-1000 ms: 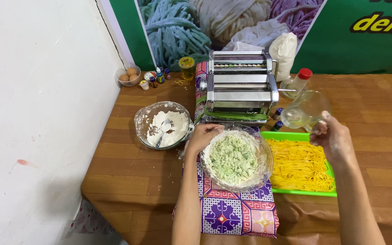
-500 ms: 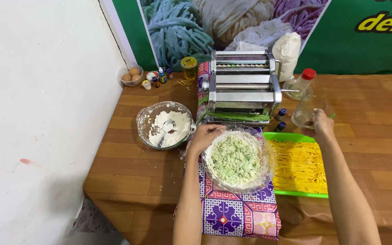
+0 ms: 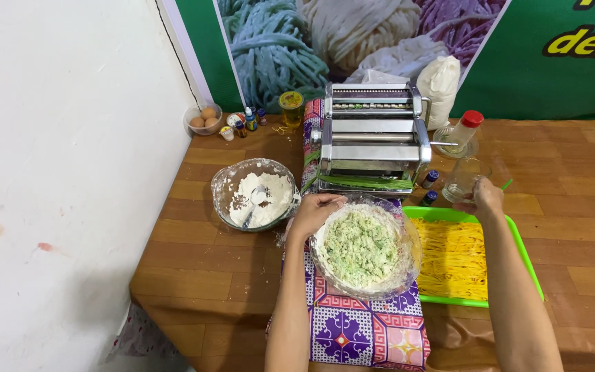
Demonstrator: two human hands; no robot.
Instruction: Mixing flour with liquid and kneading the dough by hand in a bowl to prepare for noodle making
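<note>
Right hand (image 3: 488, 196): moved from above the green tray, where it was 1 s ago, to the far side of that tray; fingers now closed around the small clear glass (image 3: 464, 179), which sits low on the surface beside the machine's crank side. Judged: the glass is being set down or has just been set down, so its use looks finished for now; whether it stands free of the grip cannot be told.

Left hand (image 3: 317, 209): unchanged across the 3 frames, fingers curled over the near-left rim of the dough bowl, steadying it.

Items, largest to smallest:
1. Wooden surface (image 3: 587, 165), brown planks, carrying everything.
2. Patterned cloth (image 3: 366, 331), purple and pink, under the bowl and running beneath the machine.
3. Pasta machine (image 3: 372, 138), steel, with green sheet dough at its base.
4. Green tray (image 3: 526, 256), holding yellow noodles (image 3: 452, 258), just right of the bowl.
5. Dough bowl (image 3: 408, 265), clear, filled with crumbly pale-green dough (image 3: 359, 248); position unchanged.
6. Flour bowl (image 3: 225, 189), clear, white flour and 1 spoon inside, left of the left hand.
7. Squeeze bottle (image 3: 464, 129), red cap, behind the glass.
8. Egg bowl (image 3: 204, 120), far left corner.
</note>
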